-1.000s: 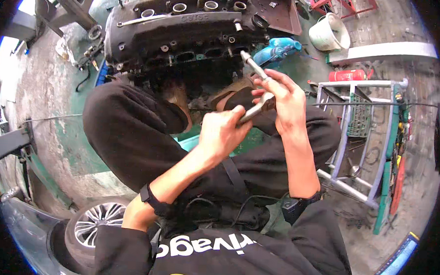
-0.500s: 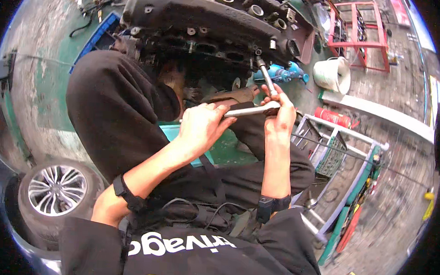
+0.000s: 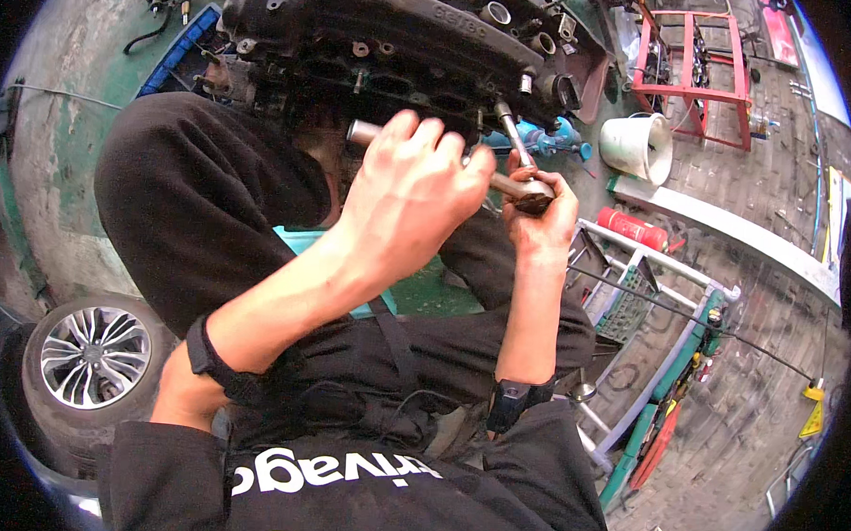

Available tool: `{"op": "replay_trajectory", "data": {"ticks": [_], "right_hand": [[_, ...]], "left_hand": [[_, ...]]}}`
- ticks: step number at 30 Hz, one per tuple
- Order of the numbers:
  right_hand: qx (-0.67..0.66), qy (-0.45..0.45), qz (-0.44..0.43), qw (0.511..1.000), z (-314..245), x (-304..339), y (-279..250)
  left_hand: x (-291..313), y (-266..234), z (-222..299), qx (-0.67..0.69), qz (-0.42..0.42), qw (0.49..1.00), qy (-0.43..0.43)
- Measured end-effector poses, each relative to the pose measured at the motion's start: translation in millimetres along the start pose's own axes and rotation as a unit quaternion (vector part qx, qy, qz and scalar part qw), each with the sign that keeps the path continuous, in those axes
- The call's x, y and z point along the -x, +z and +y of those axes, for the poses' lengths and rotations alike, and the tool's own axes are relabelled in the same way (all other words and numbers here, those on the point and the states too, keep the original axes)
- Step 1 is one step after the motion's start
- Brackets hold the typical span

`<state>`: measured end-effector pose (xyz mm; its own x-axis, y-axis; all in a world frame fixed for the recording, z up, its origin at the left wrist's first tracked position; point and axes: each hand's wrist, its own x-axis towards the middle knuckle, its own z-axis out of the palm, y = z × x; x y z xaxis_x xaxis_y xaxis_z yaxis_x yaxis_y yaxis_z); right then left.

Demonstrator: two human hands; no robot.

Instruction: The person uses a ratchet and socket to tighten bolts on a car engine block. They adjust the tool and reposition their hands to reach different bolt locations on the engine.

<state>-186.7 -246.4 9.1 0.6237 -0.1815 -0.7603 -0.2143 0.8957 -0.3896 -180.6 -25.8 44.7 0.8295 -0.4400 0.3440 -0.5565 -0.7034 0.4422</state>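
A ratchet wrench (image 3: 537, 196) lies across in front of me, its round head at the right and its metal handle end sticking out at the left. My left hand (image 3: 412, 175) has its fingers wrapped round the handle. Around the head and the lower end of a long extension bar (image 3: 515, 138), my right hand (image 3: 547, 219) is closed. The bar slants up from the ratchet to the lower right edge of a black engine (image 3: 379, 26). What its far tip sits on is too dark to make out.
A blue tray (image 3: 180, 54) lies left of the engine, and a blue tool or bottle (image 3: 550, 138) right of it. Farther right are a white bucket (image 3: 630, 149), a red fire extinguisher (image 3: 631, 229) and a metal tool cart (image 3: 663, 371). A wheel (image 3: 96, 357) lies at lower left.
My left hand has swung the ratchet handle up toward the engine, its fingers now wrapped over it. My right hand stays at the ratchet head, slightly lower. The view has shifted a little.
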Motion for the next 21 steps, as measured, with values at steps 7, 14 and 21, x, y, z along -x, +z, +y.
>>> {"op": "replay_trajectory", "data": {"ticks": [7,14,21], "right_hand": [[0.080,-0.055,0.001,0.995,-23,-3,43],[0.236,-0.080,-0.003,0.969,-10,-9,65],[0.274,-0.121,-0.001,0.954,0,-4,60]], "left_hand": [[-49,-11,-25,-0.018,0.068,0.996,0.053],[-33,-5,-44,-0.003,-0.110,0.989,-0.096],[-16,-2,-35,0.106,-0.177,0.962,-0.180]]}}
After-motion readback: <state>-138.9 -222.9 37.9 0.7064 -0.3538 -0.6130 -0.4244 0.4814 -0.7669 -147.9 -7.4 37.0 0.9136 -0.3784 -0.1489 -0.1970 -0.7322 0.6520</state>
